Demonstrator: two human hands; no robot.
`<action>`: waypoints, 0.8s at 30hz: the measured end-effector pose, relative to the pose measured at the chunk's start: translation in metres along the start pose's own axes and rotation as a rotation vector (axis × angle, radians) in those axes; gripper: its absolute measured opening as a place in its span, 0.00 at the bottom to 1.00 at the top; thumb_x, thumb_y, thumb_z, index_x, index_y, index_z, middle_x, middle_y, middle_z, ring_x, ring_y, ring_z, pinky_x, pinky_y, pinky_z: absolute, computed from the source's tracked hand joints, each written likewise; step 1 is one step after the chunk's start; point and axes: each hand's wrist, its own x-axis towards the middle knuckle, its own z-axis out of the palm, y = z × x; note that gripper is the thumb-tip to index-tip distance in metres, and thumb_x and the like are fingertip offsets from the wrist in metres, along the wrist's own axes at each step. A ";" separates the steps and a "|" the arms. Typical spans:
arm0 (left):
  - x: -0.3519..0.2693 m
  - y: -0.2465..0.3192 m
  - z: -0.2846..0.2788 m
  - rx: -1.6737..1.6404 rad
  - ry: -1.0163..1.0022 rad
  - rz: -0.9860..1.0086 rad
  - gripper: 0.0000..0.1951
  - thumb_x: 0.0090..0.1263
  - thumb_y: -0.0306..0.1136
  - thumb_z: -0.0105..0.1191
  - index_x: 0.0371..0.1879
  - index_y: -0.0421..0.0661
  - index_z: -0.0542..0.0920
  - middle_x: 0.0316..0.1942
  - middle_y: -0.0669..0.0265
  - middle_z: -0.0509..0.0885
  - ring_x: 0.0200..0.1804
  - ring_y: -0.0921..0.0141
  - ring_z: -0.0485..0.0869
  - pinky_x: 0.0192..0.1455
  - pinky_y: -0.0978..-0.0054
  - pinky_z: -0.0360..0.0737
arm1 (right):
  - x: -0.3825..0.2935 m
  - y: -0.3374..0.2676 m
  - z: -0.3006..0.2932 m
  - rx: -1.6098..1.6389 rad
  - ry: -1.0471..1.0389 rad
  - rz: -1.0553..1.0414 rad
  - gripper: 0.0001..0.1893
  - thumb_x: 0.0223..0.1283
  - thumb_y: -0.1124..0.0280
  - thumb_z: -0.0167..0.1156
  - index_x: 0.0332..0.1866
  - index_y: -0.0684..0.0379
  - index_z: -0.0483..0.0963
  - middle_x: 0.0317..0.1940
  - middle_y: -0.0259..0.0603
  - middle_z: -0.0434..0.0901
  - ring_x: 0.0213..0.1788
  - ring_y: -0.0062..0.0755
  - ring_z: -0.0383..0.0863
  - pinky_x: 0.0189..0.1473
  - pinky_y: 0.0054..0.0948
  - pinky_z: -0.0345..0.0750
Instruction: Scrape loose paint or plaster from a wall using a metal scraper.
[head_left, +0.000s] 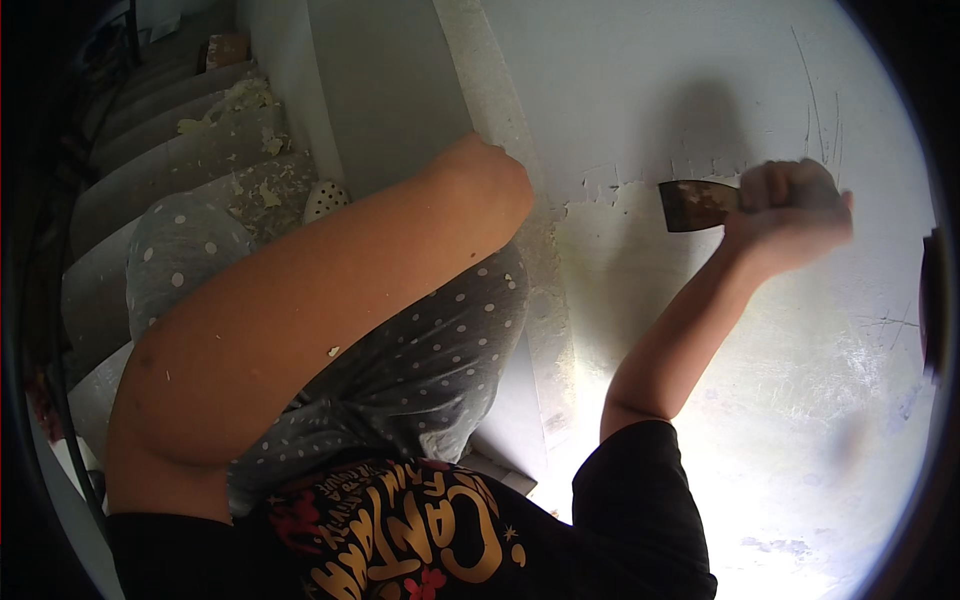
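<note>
My right hand (795, 210) grips a putty knife (697, 206) at the right, its wide, stained metal blade pointing left. The blade lies by the ragged edge of a coating on the pale wall (750, 300), where small cracks and chips show. My left hand (487, 165) is bent over above my knee, near the raised border at the wall's foot. Its fingers are hidden, so whether it holds anything cannot be seen. Small flakes stick to my left forearm.
Stairs (172, 165) run along the left, with peeled flakes (247, 97) on several steps. A brick-like block (227, 50) lies higher up. My foot in a white perforated clog (326, 199) is beside the wall. A dark railing (64, 420) stands at the far left.
</note>
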 end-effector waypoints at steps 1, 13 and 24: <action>0.004 -0.001 0.008 -0.017 0.011 0.016 0.07 0.62 0.25 0.55 0.30 0.45 0.87 0.35 0.60 0.87 0.44 0.63 0.86 0.56 0.66 0.77 | -0.012 0.007 0.011 -0.137 -0.041 -0.076 0.26 0.68 0.54 0.33 0.21 0.60 0.70 0.08 0.33 0.60 0.10 0.22 0.56 0.13 0.24 0.51; -0.015 -0.015 0.002 -0.037 -0.011 -0.036 0.07 0.62 0.24 0.55 0.34 0.44 0.87 0.39 0.56 0.87 0.46 0.58 0.86 0.50 0.61 0.81 | -0.015 -0.011 0.037 -0.181 -0.226 -0.001 0.25 0.72 0.56 0.31 0.25 0.61 0.68 0.13 0.32 0.61 0.13 0.22 0.52 0.17 0.25 0.49; 0.016 0.013 -0.029 -0.662 0.175 0.316 0.13 0.72 0.40 0.58 0.38 0.40 0.83 0.34 0.59 0.85 0.42 0.66 0.84 0.49 0.66 0.79 | -0.082 -0.056 0.006 0.124 0.518 0.002 0.26 0.69 0.50 0.41 0.24 0.60 0.71 0.13 0.36 0.66 0.13 0.23 0.60 0.16 0.22 0.55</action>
